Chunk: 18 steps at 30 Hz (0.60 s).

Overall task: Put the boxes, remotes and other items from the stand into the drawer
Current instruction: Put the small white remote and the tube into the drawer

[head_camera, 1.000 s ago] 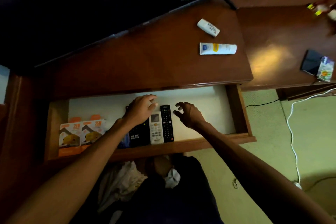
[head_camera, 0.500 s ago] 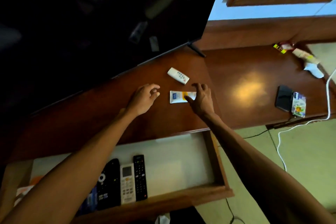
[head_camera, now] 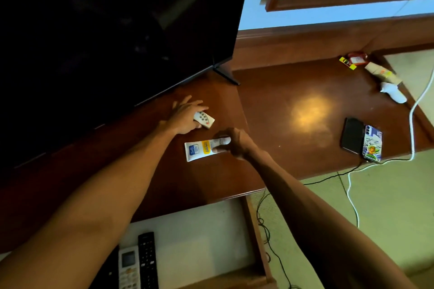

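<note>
On the brown stand (head_camera: 206, 178) my left hand (head_camera: 185, 115) covers one end of a small white remote (head_camera: 205, 120), fingers closed around it. Just in front, my right hand (head_camera: 237, 142) pinches the cap end of a white and yellow tube (head_camera: 202, 149) that lies flat on the wood. Below, the open drawer (head_camera: 252, 225) shows a white remote (head_camera: 128, 266) and a black remote (head_camera: 146, 258) lying side by side; my left forearm hides the rest of it.
A large dark TV (head_camera: 112, 30) stands at the back left, its foot (head_camera: 225, 74) near my left hand. On the lower table to the right lie a black phone (head_camera: 352, 135), a patterned phone case (head_camera: 372, 145), small packets (head_camera: 352, 61) and white cables (head_camera: 415, 110).
Both hands left the drawer and reached up to the stand top. My left hand moved onto the small white remote; my right hand closed on the tube. The view tilted upward.
</note>
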{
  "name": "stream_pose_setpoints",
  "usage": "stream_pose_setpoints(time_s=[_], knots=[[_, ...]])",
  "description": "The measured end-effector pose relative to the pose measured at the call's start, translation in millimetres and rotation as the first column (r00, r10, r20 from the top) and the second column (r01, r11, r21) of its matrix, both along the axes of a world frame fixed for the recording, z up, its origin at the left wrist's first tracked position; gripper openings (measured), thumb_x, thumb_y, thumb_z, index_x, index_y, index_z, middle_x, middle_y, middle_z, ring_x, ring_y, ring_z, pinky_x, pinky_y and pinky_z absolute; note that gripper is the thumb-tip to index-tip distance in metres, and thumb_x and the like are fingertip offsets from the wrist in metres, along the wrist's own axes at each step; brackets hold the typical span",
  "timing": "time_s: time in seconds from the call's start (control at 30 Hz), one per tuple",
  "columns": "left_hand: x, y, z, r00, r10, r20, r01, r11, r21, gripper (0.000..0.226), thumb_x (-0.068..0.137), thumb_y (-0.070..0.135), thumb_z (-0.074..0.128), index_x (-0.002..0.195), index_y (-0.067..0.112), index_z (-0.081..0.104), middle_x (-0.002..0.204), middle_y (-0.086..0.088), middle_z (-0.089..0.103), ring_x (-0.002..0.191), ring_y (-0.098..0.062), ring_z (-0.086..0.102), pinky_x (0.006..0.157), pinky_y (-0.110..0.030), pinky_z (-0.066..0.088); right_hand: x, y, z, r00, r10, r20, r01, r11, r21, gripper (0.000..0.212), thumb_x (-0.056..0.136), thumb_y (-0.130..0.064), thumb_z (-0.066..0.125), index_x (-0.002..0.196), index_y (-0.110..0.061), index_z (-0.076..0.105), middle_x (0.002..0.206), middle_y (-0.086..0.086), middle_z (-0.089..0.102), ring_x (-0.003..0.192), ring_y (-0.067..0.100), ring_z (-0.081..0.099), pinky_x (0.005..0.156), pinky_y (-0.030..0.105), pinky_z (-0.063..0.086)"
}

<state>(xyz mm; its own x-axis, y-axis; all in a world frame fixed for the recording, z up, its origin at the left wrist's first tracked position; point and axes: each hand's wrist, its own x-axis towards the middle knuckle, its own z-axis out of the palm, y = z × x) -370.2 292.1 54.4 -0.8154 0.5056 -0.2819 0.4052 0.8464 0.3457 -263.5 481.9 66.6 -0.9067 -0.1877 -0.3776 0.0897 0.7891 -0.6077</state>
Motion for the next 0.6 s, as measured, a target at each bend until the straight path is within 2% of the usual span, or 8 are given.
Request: stream_pose_setpoints(time_s=[0.17,0.23,0.37,0.47,0.53,0.6], knots=[[0.7,-17.7,6.7,0.995,0.002,-0.102,-0.005,0.999,-0.032,0.055,0.08,0.021,0.074,0.132,0.024,0.056,0.139,0.0,0.053,0.132,-0.021,0.039,0.104,-0.042,0.027,6.2,-3.0,5.5,0.999,0.006,-0.039,-0.006,1.0,0.0,0.04,0.074,-0.027,0.082,0.112,-0.019,0.07,0.114,0.004,0.072,0.101,0.019,0.069,0.087,0.034,0.056],[10.6,-31.8,7.7,0.988,0.09,-0.129,-0.093,0.996,-0.017,0.052,0.083,0.024,0.073,0.131,0.02,0.055,0.132,-0.003,0.056,0.124,-0.023,0.046,0.101,-0.042,0.032,14.0,-6.2,8.4,0.998,0.012,-0.056,-0.012,1.0,0.008,0.044,0.072,-0.023,0.084,0.114,-0.018,0.069,0.112,0.005,0.071,0.1,0.02,0.068,0.087,0.036,0.056],[45.0,-73.6,11.2,0.954,0.27,-0.128,-0.254,0.958,0.129,0.05,0.086,0.031,0.069,0.131,0.017,0.053,0.125,-0.005,0.057,0.116,-0.024,0.051,0.099,-0.042,0.04,34.8,-13.6,7.8,0.997,-0.019,-0.078,0.022,0.999,0.04,0.054,0.067,-0.015,0.086,0.118,-0.017,0.068,0.115,0.008,0.07,0.102,0.024,0.068,0.088,0.034,0.054],[84.8,-110.0,23.5,0.946,0.317,-0.066,-0.289,0.918,0.272,0.058,0.089,0.03,0.066,0.142,0.025,0.043,0.132,-0.008,0.052,0.121,-0.027,0.049,0.096,-0.042,0.047,57.3,-28.5,12.4,0.988,-0.104,-0.115,0.104,0.995,-0.011,0.057,0.068,-0.016,0.086,0.121,-0.014,0.065,0.119,0.008,0.07,0.103,0.021,0.068,0.089,0.03,0.055],[114.3,-134.0,32.6,0.952,0.304,-0.043,-0.27,0.895,0.356,0.063,0.091,0.03,0.063,0.147,0.034,0.035,0.135,-0.011,0.049,0.122,-0.027,0.047,0.092,-0.04,0.049,74.1,-43.2,19.1,0.968,-0.19,-0.161,0.18,0.981,-0.079,0.057,0.068,-0.018,0.086,0.119,-0.012,0.063,0.116,0.007,0.071,0.096,0.016,0.067,0.081,0.023,0.054],[142.2,-157.5,37.9,0.966,0.248,-0.077,-0.197,0.893,0.404,0.065,0.092,0.035,0.061,0.148,0.04,0.03,0.126,-0.01,0.052,0.112,-0.024,0.054,0.085,-0.037,0.054,90.8,-59.5,25.9,0.939,-0.282,-0.198,0.256,0.956,-0.146,0.051,0.067,-0.02,0.087,0.112,-0.011,0.065,0.107,0.004,0.071,0.09,0.013,0.064,0.07,0.015,0.05]])
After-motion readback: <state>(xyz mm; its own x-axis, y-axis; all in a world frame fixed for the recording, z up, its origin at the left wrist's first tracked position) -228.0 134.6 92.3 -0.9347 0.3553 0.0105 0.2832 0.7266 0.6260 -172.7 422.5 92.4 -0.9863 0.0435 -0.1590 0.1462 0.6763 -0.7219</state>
